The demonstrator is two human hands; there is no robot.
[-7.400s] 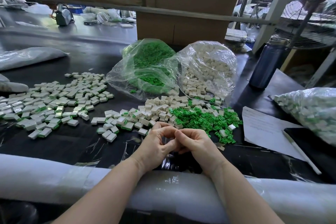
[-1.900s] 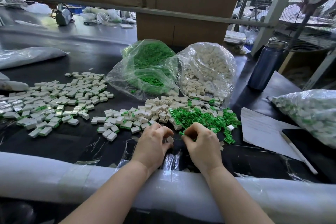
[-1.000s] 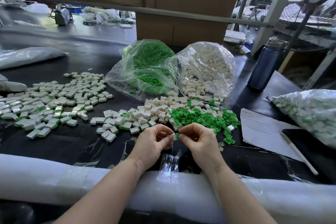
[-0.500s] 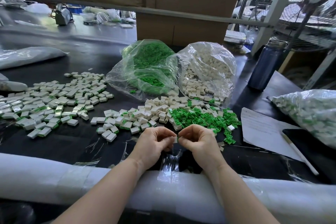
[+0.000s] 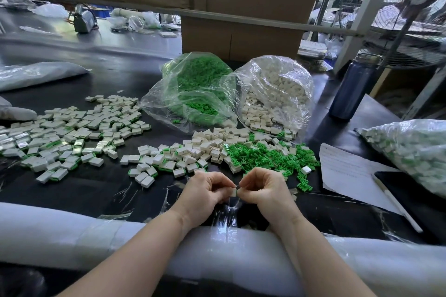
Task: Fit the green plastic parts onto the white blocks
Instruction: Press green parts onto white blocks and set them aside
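Observation:
My left hand (image 5: 205,191) pinches a small white block (image 5: 233,192) just above the table's near edge. My right hand (image 5: 263,188) meets it from the right and pinches a green part, of which only a sliver shows at the block's edge. Loose green plastic parts (image 5: 268,155) lie heaped right behind my hands. Loose white blocks (image 5: 212,142) lie left of that heap. Blocks with green parts fitted (image 5: 65,135) spread over the left of the table.
Two open clear bags stand behind: green parts (image 5: 193,94) and white blocks (image 5: 272,94). A bag of fitted blocks (image 5: 410,149) lies at right, beside a paper sheet (image 5: 347,171), a pen (image 5: 395,202) and a dark bottle (image 5: 352,89). A white padded roll (image 5: 72,234) lines the near edge.
Over the last seconds my hands took a block and a green part from the table, rose slightly, and brought them together. In the last half second they barely moved.

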